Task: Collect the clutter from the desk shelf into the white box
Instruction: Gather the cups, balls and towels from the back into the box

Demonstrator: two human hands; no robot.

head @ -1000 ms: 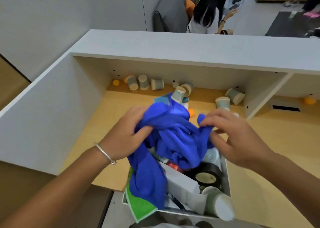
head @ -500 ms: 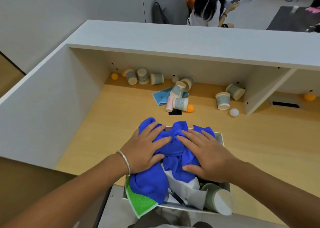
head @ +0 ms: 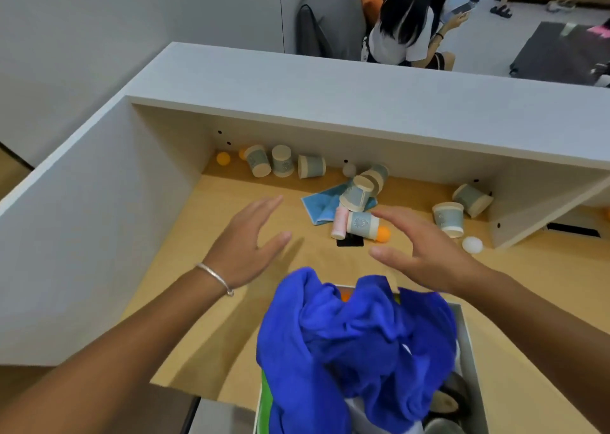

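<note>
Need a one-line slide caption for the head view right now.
Both hands, left and right, open over the desk, blue cloth heaped in the white box, paper cups uncollected.

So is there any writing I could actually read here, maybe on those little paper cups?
None can be read.
Paper cups: a pale printed mark on the blue band, too small and blurred to read.
Pink tube: no legible text.
Blue cloth in the white box: no print showing.

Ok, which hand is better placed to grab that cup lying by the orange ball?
Right hand: its fingers are open next to the lying cup; the left hand hovers farther left over bare desk.
</note>
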